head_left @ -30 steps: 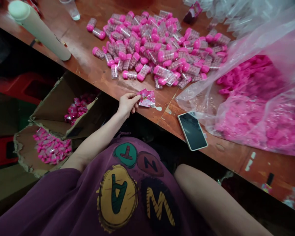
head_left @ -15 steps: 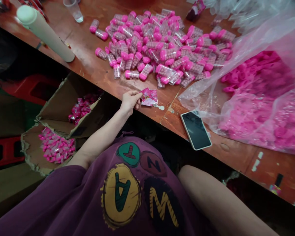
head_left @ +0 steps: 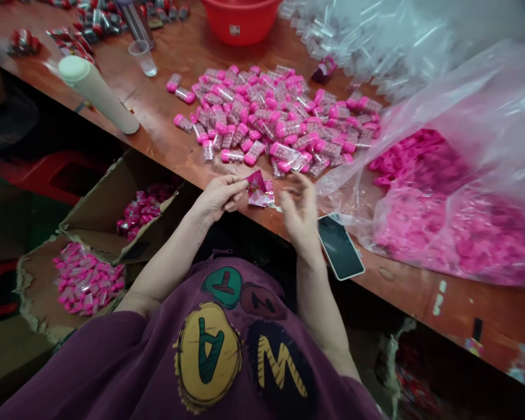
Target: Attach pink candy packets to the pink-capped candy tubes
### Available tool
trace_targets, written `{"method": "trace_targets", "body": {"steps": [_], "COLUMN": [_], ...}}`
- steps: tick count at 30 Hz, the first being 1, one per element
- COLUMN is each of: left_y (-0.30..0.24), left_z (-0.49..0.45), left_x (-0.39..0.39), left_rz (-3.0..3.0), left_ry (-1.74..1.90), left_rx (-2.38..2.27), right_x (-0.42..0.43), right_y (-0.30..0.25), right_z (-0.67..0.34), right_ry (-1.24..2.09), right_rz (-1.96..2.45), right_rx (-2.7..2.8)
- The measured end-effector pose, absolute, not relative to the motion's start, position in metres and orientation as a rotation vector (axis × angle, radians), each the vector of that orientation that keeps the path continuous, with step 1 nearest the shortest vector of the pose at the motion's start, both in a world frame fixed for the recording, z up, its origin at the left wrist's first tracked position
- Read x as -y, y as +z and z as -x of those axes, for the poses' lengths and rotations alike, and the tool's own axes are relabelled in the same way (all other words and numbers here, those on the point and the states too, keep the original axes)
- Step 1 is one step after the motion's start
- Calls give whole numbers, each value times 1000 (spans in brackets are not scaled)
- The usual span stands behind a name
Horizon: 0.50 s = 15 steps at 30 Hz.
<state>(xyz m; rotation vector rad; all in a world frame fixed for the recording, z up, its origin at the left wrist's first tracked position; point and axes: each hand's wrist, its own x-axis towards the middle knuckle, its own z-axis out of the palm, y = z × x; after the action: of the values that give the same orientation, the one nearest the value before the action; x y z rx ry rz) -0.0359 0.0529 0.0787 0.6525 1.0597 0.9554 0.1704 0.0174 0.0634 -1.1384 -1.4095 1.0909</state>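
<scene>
My left hand [head_left: 222, 197] pinches small pink printed wrappers [head_left: 258, 189] by their left edge, above the table's front edge. At least two of them show, fanned slightly apart. To their right, my right hand [head_left: 301, 211] is raised, slightly blurred, with its thumb and curved fingers apart and nothing visible in it. Just beyond both hands lies a heap of small clear bottles with pink caps [head_left: 262, 116], filled with little pale pink balls.
A phone [head_left: 340, 246] lies by the right forearm. Right of it, a clear plastic bag [head_left: 376, 204] holds pink pieces. A white bottle [head_left: 100, 96], a plastic cup [head_left: 143, 57] and a red basin [head_left: 240, 23] stand farther back. Cardboard boxes [head_left: 87, 216] of pink items sit lower left.
My right hand has come up from below into view beside the wrappers. The wrappers in my left hand have tilted and fanned apart. The camera view has shifted, showing more of the table's far side.
</scene>
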Motion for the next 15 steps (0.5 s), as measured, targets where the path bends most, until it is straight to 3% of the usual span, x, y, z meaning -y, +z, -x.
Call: {"method": "trace_targets", "body": {"steps": [9, 15], "left_y": [64, 44], "left_z": [34, 53], "left_x": [-45, -46], "left_rz": [-560, -481], "left_ry": [1013, 1157], "left_rx": [-948, -1166], "right_x": [-50, -83], "right_y": [25, 22], "right_z": [-127, -101], "right_ry": [1252, 1094], "right_rz": [1083, 1181], "right_rx": [1138, 1554]}}
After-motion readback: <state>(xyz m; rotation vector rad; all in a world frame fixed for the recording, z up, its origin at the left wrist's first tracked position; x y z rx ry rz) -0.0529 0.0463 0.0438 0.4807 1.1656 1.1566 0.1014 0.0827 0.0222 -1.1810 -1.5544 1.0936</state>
